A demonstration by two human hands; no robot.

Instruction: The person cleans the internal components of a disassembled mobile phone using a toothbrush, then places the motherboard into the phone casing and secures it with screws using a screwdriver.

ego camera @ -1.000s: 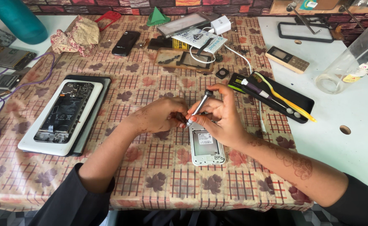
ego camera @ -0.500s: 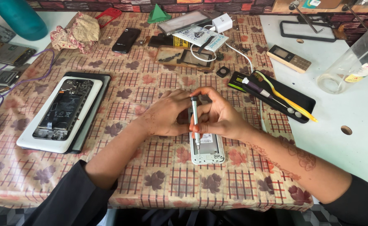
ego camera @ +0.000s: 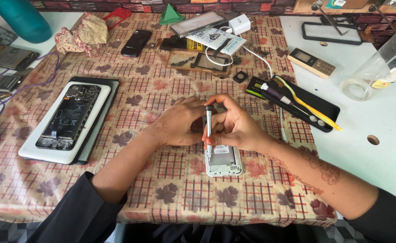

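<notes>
A small white phone (ego camera: 225, 161) with its back off lies on the checked tablecloth (ego camera: 171, 189) in front of me. My right hand (ego camera: 236, 123) holds a slim silver screwdriver (ego camera: 208, 135) upright, its tip down on the phone's lower left corner. My left hand (ego camera: 180, 120) rests curled against the phone's upper left side, touching the right hand; its fingers are partly hidden, and I cannot tell if it grips the phone.
An opened phone on a white tray (ego camera: 65, 121) lies at the left. A black tool tray (ego camera: 297, 101) with a yellow tool sits right of my hands. A plastic bottle (ego camera: 382, 63), a keypad phone (ego camera: 311, 62), a black phone (ego camera: 136, 42) and cables lie further back.
The screwdriver has swung from a slant to upright, and its tip has come down onto the phone's lower left corner. Both hands have stayed over the phone.
</notes>
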